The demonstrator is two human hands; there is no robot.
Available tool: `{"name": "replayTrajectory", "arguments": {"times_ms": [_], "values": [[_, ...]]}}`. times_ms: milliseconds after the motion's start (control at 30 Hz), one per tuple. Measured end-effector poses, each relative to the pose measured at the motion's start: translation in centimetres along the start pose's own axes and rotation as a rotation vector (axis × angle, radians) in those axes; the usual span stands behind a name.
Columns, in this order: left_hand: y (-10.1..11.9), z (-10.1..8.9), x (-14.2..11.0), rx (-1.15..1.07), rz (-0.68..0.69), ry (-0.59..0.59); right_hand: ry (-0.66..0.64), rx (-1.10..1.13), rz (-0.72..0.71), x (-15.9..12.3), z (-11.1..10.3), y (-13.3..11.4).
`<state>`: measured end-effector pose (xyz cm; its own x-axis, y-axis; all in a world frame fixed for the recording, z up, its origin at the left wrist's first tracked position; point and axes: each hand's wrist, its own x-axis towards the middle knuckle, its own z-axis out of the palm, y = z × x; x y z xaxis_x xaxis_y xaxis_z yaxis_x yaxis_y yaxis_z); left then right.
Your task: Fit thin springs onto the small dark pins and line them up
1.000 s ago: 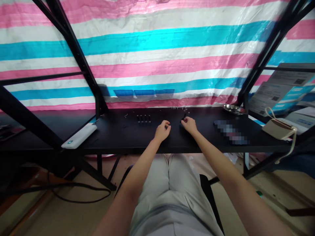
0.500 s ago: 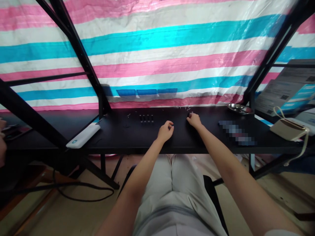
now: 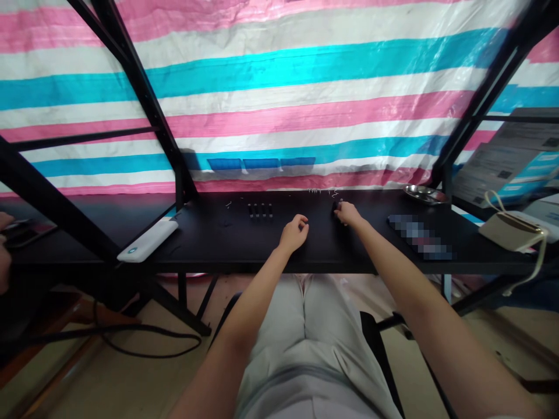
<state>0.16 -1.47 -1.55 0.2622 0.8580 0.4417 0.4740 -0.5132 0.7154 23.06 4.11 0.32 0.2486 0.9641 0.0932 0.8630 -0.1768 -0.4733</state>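
My left hand (image 3: 294, 233) rests on the black table (image 3: 244, 247) with its fingers loosely curled and thumb apart, and nothing shows in it. Farther right and back, my right hand (image 3: 346, 214) has its fingers closed on a small dark piece (image 3: 335, 205) that sticks out past the fingertips; most of it is hidden. To the left of both hands, several short dark cylinders (image 3: 263, 210) with pale ends stand lined up in a row. Thin white bits (image 3: 333, 193) lie near the back edge, just behind my right hand.
A shiny metal dish (image 3: 424, 195) sits at the back right, with a blurred-out item (image 3: 419, 237) in front of it. A white oblong device (image 3: 148, 240) lies at the left. A cream pouch (image 3: 512, 228) is at the far right. Another person's hand (image 3: 4, 256) shows at the left edge.
My right hand has shifted slightly to the right and its fingers have turned down a little around the dark piece. My left hand has stayed in place.
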Motion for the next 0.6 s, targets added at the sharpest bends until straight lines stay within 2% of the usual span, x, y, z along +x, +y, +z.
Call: {"name": "replayTrajectory", "arguments": {"times_ms": [133, 333, 600], "values": [[-0.10, 0.06, 0.00, -0.005, 0.012, 0.004, -0.051, 0.053, 0.073, -0.15, -0.31, 0.42], [-0.12, 0.08, -0.01, 0.002, 0.008, -0.003, 0.137, 0.043, 0.078, -0.88, 0.33, 0.99], [-0.30, 0.12, 0.01, 0.002, 0.011, -0.002, 0.137, 0.038, 0.122, -0.76, 0.65, 1.03]]}}
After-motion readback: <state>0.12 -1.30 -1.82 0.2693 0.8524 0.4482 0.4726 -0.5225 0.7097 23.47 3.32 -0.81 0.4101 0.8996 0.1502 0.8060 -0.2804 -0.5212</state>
